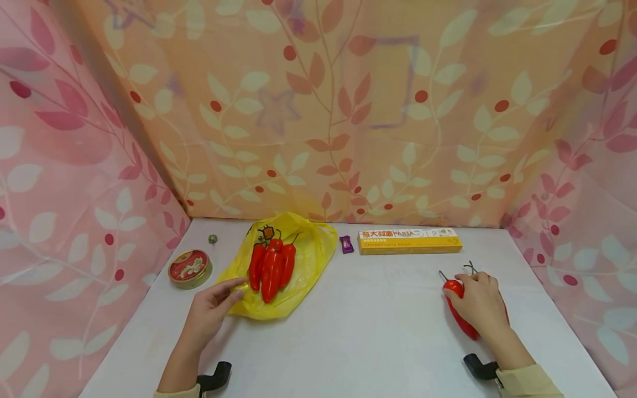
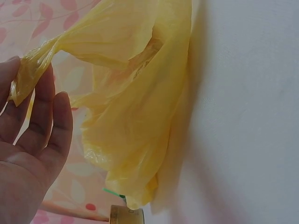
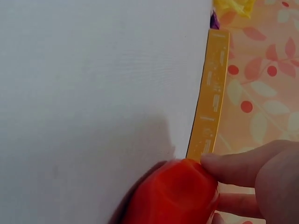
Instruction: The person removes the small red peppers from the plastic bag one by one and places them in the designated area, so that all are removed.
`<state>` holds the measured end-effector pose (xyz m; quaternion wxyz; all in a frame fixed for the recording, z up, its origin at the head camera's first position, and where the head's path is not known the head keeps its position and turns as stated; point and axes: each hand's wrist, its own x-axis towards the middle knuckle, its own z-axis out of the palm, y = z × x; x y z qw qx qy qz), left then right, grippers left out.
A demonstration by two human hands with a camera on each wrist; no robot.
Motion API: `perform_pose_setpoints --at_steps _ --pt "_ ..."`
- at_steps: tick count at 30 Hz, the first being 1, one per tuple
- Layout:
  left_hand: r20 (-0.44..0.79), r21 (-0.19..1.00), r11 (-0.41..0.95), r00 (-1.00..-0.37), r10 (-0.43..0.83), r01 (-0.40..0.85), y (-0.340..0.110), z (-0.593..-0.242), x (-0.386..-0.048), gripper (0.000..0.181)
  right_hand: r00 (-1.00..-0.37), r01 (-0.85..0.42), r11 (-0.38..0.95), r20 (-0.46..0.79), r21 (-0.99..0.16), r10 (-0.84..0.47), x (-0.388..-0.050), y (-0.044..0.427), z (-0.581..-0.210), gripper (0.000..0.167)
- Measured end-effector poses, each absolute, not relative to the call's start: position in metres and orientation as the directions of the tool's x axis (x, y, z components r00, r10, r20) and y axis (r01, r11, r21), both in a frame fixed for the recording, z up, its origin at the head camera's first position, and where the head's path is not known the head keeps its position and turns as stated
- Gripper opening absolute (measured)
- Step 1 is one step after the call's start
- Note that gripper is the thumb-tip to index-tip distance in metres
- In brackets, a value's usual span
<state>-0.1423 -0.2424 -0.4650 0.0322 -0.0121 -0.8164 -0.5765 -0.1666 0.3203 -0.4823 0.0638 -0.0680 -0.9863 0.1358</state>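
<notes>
Several red peppers (image 1: 271,273) lie on a spread yellow plastic bag (image 1: 308,265) left of centre. My left hand (image 1: 211,309) pinches the bag's near left edge; in the left wrist view the thumb and fingers of the left hand (image 2: 35,126) hold a gathered corner of the yellow bag (image 2: 135,112). On the right side, my right hand (image 1: 480,304) grips red peppers (image 1: 461,318) on the table, their stems pointing away. The right wrist view shows a red pepper (image 3: 173,196) with the thumb of the right hand (image 3: 252,182) against it; the hand covers part of the peppers.
A yellow pasta box (image 1: 410,243) lies at the back right, with a purple wrapped sweet (image 1: 346,244) beside it. A round red and gold tin (image 1: 189,269) stands at the left, and a small green item (image 1: 212,239) lies behind it. Patterned cloth (image 1: 318,110) encloses the white table (image 1: 348,331).
</notes>
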Motion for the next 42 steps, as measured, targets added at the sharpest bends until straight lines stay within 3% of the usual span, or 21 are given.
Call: perform_pose_setpoints --at_steps 8,15,27,42 --pt "0.069 0.943 0.328 -0.997 -0.016 0.060 -0.242 -0.464 -0.141 0.032 -0.980 0.147 0.939 0.082 -0.310 0.181 -0.171 0.321 -0.482 0.054" --pt "0.059 0.940 0.339 -0.998 -0.024 0.048 -0.242 -0.463 -0.141 0.032 -0.981 0.050 0.921 0.152 -0.386 0.117 -0.177 0.308 -0.457 0.055" --pt "0.039 0.935 0.353 -0.999 -0.036 0.024 -0.242 -0.465 -0.143 0.033 -0.962 -0.200 0.804 0.269 -0.560 -0.052 -0.193 0.241 -0.422 0.050" --pt "0.062 0.937 0.346 -0.998 -0.028 0.049 -0.243 -0.465 -0.142 0.033 -0.952 -0.299 0.676 0.260 -0.674 -0.162 -0.217 0.162 -0.413 0.049"
